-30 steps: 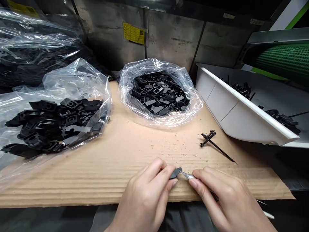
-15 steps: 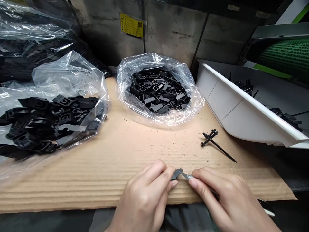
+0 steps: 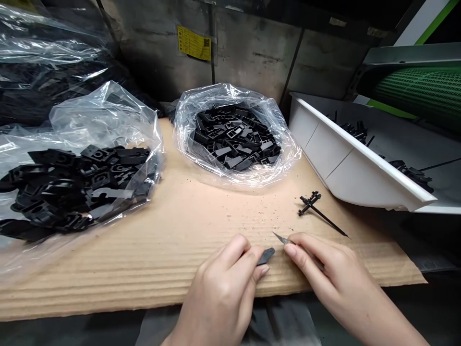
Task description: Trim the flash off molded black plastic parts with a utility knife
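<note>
My left hand [image 3: 223, 283] is closed in a pinch on a small black plastic part [image 3: 266, 255], held just above the cardboard sheet [image 3: 173, 240] near its front edge. My right hand [image 3: 324, 274] grips a thin knife, and its metal blade [image 3: 280, 237] sticks out past my fingers, pointing up and left, a little apart from the part. Both hands are low in the middle of the view.
A clear bag of black rectangular parts [image 3: 236, 137] sits open at the back centre. Another clear bag of black parts [image 3: 82, 178] lies at the left. A white bin [image 3: 345, 158] with black pieces stands at the right. A black sprue [image 3: 317, 211] lies on the cardboard.
The knife blade has come away from the black part and now points up and left. Both hands stay near the cardboard's front edge.
</note>
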### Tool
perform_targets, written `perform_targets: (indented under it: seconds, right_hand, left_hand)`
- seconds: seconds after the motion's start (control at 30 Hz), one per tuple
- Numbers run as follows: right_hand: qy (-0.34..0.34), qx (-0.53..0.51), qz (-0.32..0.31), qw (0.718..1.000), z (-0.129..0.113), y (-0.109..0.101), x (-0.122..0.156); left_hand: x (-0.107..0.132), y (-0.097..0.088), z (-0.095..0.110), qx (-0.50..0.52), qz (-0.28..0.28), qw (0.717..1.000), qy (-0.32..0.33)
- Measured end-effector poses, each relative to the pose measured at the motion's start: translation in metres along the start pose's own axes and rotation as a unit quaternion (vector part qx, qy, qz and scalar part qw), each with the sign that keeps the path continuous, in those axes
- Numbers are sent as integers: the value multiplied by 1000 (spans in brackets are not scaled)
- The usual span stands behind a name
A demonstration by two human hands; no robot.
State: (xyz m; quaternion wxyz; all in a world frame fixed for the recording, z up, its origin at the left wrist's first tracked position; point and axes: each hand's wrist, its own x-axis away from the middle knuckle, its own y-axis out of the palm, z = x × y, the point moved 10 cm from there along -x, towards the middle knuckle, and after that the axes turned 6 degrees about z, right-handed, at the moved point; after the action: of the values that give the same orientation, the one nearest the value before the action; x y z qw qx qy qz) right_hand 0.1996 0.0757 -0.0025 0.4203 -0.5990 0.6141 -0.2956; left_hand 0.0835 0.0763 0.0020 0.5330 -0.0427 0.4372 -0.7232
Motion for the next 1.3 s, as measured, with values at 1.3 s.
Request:
perform_targets:
  seconds: [1.3]
  right_hand:
    - [-266, 227, 59, 935, -56, 0, 25]
  left_hand:
    - [-8, -11, -17, 62, 18, 991, -118]
